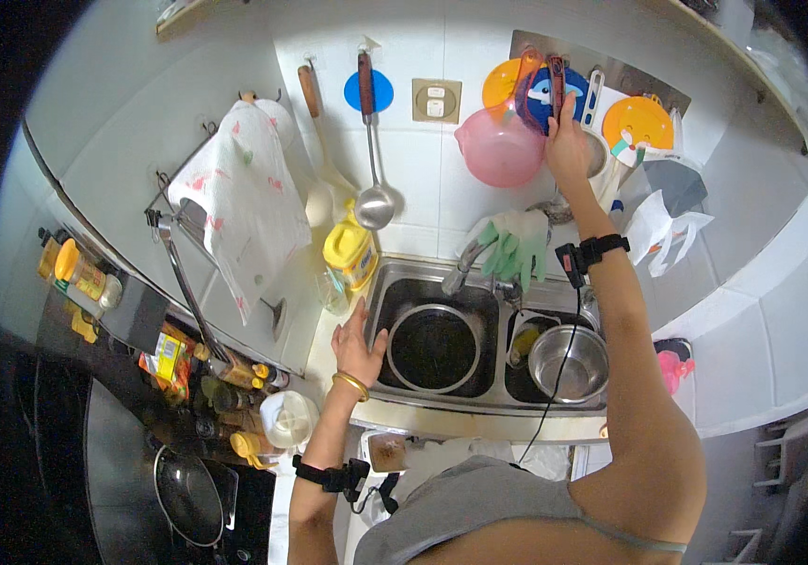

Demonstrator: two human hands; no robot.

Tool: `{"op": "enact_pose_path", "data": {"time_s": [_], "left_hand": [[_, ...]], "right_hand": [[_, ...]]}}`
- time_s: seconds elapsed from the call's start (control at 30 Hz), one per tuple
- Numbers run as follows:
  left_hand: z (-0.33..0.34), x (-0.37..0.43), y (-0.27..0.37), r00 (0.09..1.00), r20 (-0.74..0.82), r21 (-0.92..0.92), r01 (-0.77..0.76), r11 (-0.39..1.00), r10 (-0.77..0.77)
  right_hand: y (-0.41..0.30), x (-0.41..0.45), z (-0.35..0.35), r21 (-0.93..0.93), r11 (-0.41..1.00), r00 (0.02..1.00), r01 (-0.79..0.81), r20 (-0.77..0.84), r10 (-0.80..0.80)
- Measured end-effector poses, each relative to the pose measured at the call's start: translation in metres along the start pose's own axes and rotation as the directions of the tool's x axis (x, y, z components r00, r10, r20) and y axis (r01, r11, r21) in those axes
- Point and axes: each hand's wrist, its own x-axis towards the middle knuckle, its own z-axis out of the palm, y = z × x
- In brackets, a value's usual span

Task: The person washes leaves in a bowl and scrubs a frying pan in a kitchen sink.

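Note:
High on the right, my right hand (568, 152) is at the dark reddish handle (556, 85) of a utensil by the wall hooks; its lower part is hidden. A pink plastic ladle (503, 147) hangs just left of it, with a dark blue round mat (535, 95) behind. My left hand (360, 353), empty with fingers spread, hovers over the left rim of the steel double sink (376, 402). A round pan or basin (435, 349) sits in the left bowl, a steel pot (568, 364) in the right bowl.
Green and white gloves (517, 247) hang over the faucet (464, 267). A yellow bottle (349, 251) stands at the sink's back left corner. A steel ladle (376, 206) hangs above. Bottles and jars (234, 371) line the left side, near a pan (188, 496) with a glass lid.

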Motion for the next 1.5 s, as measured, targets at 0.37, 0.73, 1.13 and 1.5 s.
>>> {"op": "enact_pose_path", "data": {"time_s": [0.37, 0.73, 1.13, 1.5], "left_hand": [[-0.005, -0.039, -0.012, 0.998, 0.013, 0.006, 0.062, 0.998, -0.062], [0.025, -0.033, -0.013, 0.991, 0.122, 0.007, -0.057, 0.998, 0.056], [0.106, -0.062, -0.02, 0.895, 0.443, 0.016, -0.067, 0.998, 0.053], [0.11, -0.102, -0.049, 0.837, 0.488, -0.068, 0.318, 0.946, -0.246]], "right_hand": [[0.0, -0.01, -0.005, 0.054, 0.992, 0.993, -0.111, 0.043, 0.109], [0.043, -0.075, -0.038, 0.46, 0.814, 0.902, -0.355, 0.399, 0.168], [0.129, -0.476, -0.139, -0.135, 0.987, 0.378, 0.09, 0.921, 0.091], [0.154, -0.416, -0.138, 0.093, 0.864, 0.387, -0.495, 0.914, 0.123]]}}
